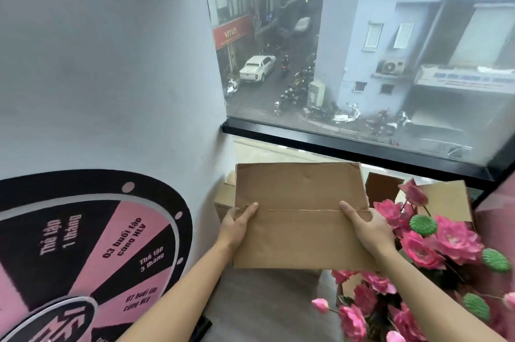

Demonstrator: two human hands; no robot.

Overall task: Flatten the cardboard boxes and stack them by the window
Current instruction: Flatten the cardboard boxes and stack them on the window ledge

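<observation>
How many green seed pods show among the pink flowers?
4 green round seed pods: one upper, one at the right edge, one lower right, one lowest, partly cut off. Petals may hide more.
</observation>
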